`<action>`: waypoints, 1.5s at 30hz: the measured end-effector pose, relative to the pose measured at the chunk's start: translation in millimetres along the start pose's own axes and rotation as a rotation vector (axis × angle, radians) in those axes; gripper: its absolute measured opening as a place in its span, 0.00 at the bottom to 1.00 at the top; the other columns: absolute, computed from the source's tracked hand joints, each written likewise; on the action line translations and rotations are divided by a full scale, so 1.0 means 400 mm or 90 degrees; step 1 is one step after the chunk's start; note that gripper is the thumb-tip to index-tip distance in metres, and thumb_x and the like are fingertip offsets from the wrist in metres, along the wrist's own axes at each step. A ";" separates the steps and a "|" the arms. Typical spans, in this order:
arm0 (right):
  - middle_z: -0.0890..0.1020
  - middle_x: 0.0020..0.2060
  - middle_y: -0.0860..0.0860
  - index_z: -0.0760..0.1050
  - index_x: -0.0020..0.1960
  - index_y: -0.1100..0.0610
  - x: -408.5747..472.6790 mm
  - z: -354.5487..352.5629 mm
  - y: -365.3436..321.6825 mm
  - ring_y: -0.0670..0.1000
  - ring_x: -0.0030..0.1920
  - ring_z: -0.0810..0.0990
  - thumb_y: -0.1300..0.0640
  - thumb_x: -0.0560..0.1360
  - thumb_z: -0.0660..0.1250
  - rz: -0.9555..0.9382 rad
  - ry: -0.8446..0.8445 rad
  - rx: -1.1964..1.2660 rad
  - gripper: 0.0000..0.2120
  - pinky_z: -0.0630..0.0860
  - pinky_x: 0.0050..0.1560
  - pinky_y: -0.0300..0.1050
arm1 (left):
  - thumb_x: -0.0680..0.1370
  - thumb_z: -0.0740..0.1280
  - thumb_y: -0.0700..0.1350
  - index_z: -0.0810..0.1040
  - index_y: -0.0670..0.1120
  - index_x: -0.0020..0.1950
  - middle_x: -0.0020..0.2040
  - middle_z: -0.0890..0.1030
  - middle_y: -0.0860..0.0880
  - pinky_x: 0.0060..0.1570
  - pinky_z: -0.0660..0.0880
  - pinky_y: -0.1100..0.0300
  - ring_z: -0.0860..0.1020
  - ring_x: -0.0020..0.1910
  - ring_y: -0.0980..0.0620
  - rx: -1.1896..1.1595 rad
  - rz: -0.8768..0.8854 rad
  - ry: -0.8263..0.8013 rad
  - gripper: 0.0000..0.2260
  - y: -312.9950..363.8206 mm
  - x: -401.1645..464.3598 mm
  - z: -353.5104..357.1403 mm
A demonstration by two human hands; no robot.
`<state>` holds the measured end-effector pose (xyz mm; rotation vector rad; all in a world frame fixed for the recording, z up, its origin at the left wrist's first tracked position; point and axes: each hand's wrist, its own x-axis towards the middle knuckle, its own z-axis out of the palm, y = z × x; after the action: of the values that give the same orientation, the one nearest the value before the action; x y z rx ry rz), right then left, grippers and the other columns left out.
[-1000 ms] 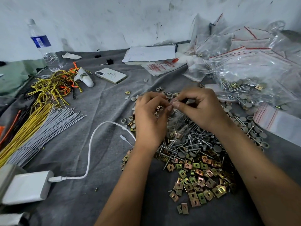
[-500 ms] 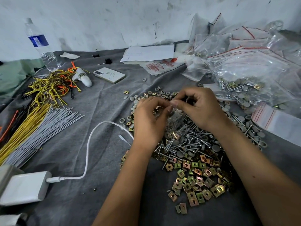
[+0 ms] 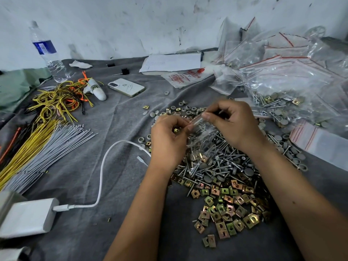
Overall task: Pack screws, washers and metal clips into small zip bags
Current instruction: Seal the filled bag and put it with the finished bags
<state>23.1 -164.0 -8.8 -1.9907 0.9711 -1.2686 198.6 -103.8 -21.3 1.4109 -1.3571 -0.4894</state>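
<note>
Zip bag (image 3: pixel 202 134) of screws hangs above the screw pile (image 3: pixel 222 164), its top edge pinched by both hands (image 3: pixel 169 140) (image 3: pixel 231 123); fingertips should press evenly along the seal.

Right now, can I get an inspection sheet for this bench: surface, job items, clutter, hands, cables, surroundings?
Surface: wrinkled grey cloth.
Job's things: silver screws pile; brass-coloured metal clips; grey round washers; clear filled zip bags heap; small clear zip bag holding screws.
Clutter: white phone, plastic water bottle, white papers.
Hands: left hand and right hand pinch the bag's top.
Cables: white charger cable; yellow wires; grey wires.
Surroundings: scuffed white wall.
</note>
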 end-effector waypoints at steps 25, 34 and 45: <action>0.85 0.39 0.54 0.84 0.44 0.48 0.004 -0.028 -0.003 0.52 0.36 0.82 0.57 0.76 0.74 0.039 0.014 0.056 0.05 0.79 0.37 0.46 | 0.76 0.77 0.44 0.85 0.52 0.42 0.37 0.85 0.53 0.35 0.76 0.54 0.79 0.33 0.55 -0.108 -0.075 0.037 0.05 -0.006 -0.002 -0.019; 0.85 0.38 0.53 0.84 0.45 0.50 -0.001 -0.016 -0.008 0.51 0.36 0.82 0.54 0.74 0.75 0.017 -0.020 0.081 0.01 0.79 0.36 0.46 | 0.76 0.76 0.36 0.84 0.47 0.42 0.43 0.86 0.50 0.47 0.80 0.50 0.83 0.43 0.50 -0.111 0.015 -0.013 0.07 -0.011 -0.002 -0.007; 0.85 0.37 0.45 0.85 0.47 0.51 0.001 -0.006 -0.005 0.43 0.36 0.82 0.59 0.74 0.76 -0.023 -0.070 0.045 0.04 0.76 0.37 0.37 | 0.78 0.74 0.37 0.84 0.44 0.46 0.44 0.85 0.47 0.49 0.81 0.46 0.83 0.45 0.47 -0.099 0.039 -0.039 0.03 -0.008 -0.008 -0.002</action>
<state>21.5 -163.6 -6.1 -2.0090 0.8294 -1.1829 199.8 -101.5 -24.9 1.2333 -1.3757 -0.5887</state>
